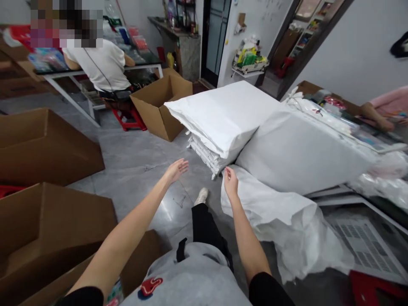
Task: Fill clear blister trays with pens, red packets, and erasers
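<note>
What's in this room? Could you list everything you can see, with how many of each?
Cardboard boxes: at least three, brown, on the floor at left and ahead.
Stack of folded sheets: one, white, ahead, nearest both hands.
Large white bundle: one, white, right of the stack.
Loose white sheet: one, white, on the floor at right.
Seated co-worker: one, white top, at the far table.
Stool: one, red, under the co-worker.
Pink sleeve: one, another person's, far right.
Door: one, dark, far wall.
Left hand: one, open in the air.
Right hand: one, at the loose sheet's edge.
Trousers: one pair, black, below.
</note>
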Action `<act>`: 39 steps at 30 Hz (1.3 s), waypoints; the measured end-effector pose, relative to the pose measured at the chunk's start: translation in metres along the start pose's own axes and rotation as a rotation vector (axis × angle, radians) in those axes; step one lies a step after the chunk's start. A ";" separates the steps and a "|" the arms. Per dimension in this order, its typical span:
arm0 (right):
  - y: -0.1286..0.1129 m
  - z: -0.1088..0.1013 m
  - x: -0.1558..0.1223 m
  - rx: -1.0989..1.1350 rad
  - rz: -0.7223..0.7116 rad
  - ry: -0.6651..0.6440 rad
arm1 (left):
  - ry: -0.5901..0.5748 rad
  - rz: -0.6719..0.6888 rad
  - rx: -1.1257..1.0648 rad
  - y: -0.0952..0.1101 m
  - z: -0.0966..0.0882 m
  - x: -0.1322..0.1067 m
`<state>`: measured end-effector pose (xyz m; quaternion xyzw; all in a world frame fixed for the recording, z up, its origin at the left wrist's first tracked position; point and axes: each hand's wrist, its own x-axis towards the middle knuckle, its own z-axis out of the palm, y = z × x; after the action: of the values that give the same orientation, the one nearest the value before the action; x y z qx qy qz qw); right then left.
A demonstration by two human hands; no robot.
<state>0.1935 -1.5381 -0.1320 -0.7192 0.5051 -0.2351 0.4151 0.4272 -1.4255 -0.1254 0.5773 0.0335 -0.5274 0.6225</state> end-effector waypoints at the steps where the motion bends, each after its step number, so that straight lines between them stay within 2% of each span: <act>1: -0.002 0.012 0.036 -0.002 -0.012 -0.005 | 0.013 -0.015 -0.043 0.014 0.015 0.030; 4: -0.008 0.056 0.137 -0.010 -0.039 -0.085 | 0.048 -0.077 -0.121 0.051 0.066 0.118; 6: -0.011 0.084 0.193 -0.024 -0.027 -0.152 | 0.070 -0.120 -0.139 0.068 0.099 0.169; 8: -0.010 0.103 0.234 -0.053 0.020 -0.181 | 0.077 -0.158 -0.140 0.081 0.126 0.212; 10: -0.006 0.105 0.261 -0.096 0.083 -0.155 | 0.056 -0.189 -0.127 0.095 0.148 0.245; 12: -0.002 0.089 0.275 -0.146 0.136 -0.081 | 0.005 -0.204 -0.107 0.116 0.170 0.271; 14: -0.004 0.059 0.289 -0.197 0.166 0.016 | -0.077 -0.202 -0.083 0.147 0.198 0.295; 16: -0.010 0.021 0.310 -0.238 0.177 0.110 | -0.182 -0.187 -0.047 0.182 0.235 0.317; 18: -0.018 -0.016 0.344 -0.270 0.172 0.185 | -0.291 -0.167 0.015 0.211 0.277 0.335; 19: -0.022 -0.034 0.364 -0.291 0.154 0.225 | -0.379 -0.120 0.103 0.219 0.297 0.341; 20: -0.024 -0.050 0.386 -0.346 0.096 0.274 | -0.562 -0.024 0.347 0.224 0.315 0.344; 22: -0.026 -0.076 0.424 -0.436 0.026 0.331 | -0.909 0.046 0.852 0.219 0.340 0.344; 23: -0.027 -0.087 0.439 -0.476 0.003 0.357 | -1.035 0.054 1.079 0.212 0.347 0.343; 24: -0.027 -0.094 0.448 -0.508 -0.004 0.376 | -1.102 0.043 1.240 0.203 0.351 0.344; 25: -0.028 -0.098 0.454 -0.536 0.002 0.393 | -1.119 0.042 1.340 0.195 0.353 0.347; 27: -0.032 -0.094 0.453 -0.577 0.058 0.393 | -1.075 0.066 1.408 0.183 0.357 0.363; 28: -0.034 -0.086 0.448 -0.599 0.107 0.332 | -1.055 0.068 1.413 0.182 0.361 0.375; 30: -0.037 -0.063 0.439 -0.635 0.219 0.088 | -1.048 0.040 1.434 0.187 0.377 0.405; 31: -0.038 -0.050 0.435 -0.647 0.277 -0.068 | -1.052 0.018 1.447 0.192 0.388 0.420; 33: -0.035 -0.028 0.433 -0.653 0.405 -0.265 | -1.064 -0.013 1.477 0.203 0.411 0.448; 36: -0.025 -0.012 0.434 -0.648 0.642 -0.343 | -1.113 -0.045 1.556 0.212 0.435 0.472; 39: -0.020 -0.008 0.431 -0.576 0.772 -0.441 | -1.196 -0.067 1.661 0.206 0.435 0.473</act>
<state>0.3615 -1.9354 -0.1459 -0.5983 0.6778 0.2401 0.3535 0.5328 -2.0913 -0.1481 0.4675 -0.6422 -0.6029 -0.0744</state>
